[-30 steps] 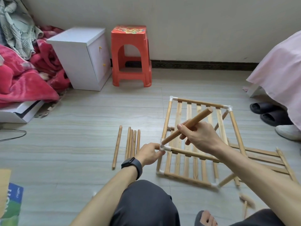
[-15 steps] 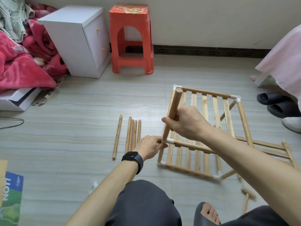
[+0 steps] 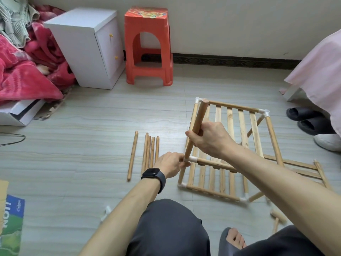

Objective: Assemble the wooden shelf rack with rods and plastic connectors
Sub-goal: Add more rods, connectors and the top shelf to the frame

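Observation:
A partly built wooden shelf rack (image 3: 241, 133) with slatted tiers and white corner connectors stands on the floor in front of me. My right hand (image 3: 208, 138) grips a thick wooden rod (image 3: 196, 126) held nearly upright, its lower end in the white connector (image 3: 190, 160) at the rack's near left corner. My left hand (image 3: 170, 163), with a black watch on the wrist, pinches that connector. Several loose rods (image 3: 147, 152) lie side by side on the floor left of the rack.
A second slatted panel (image 3: 302, 168) lies to the right behind my arm. A wooden mallet (image 3: 277, 217) and a loose white connector (image 3: 106, 212) lie near my knees. A red stool (image 3: 148, 47), white cabinet (image 3: 86, 47), slippers (image 3: 310, 120) and bedding surround the floor space.
My right hand has swung the thick rod from a slanted pose across the rack to nearly upright and set its lower end in the corner connector. My left hand stays on that connector.

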The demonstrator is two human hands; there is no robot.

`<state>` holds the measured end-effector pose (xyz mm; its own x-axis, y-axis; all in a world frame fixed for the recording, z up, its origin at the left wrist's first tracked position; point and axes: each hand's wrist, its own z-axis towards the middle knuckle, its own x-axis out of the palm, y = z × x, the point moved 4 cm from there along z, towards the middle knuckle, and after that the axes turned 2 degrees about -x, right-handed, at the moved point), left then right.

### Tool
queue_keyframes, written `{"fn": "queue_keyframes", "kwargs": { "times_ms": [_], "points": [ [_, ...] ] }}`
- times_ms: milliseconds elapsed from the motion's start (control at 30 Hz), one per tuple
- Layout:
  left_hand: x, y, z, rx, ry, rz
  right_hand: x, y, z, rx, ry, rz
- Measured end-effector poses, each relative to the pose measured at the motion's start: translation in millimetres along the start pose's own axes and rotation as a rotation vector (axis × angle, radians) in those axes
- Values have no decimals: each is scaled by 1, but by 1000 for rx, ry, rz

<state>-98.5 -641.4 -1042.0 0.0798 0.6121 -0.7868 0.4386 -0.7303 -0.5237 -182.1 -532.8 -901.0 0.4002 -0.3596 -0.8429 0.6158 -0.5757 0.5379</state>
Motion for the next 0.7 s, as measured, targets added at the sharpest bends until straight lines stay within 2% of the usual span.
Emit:
{"fn": "queue_keyframes", "kwargs": {
  "times_ms": [67,233,300,367,433,500,700],
  "points": [
    [0,-5,-2,6,15,12,3,-7,-6,45,56,25],
    [13,-11,-3,28,192,-121,24,-27,-22,75,433,-46],
    [14,-10,-1,52,273,-142,23,-35,-21,107,552,-40],
    [11,-1,6,33,282,-109,19,-45,-15,150,620,-42],
    [3,14,15,-12,216,-38,17,-54,-3,167,576,-39],
    [-1,32,25,-57,166,7,16,-59,14,130,463,-69],
    [4,92,61,-254,136,61,31,-69,84,52,219,-184]
  ]
}}
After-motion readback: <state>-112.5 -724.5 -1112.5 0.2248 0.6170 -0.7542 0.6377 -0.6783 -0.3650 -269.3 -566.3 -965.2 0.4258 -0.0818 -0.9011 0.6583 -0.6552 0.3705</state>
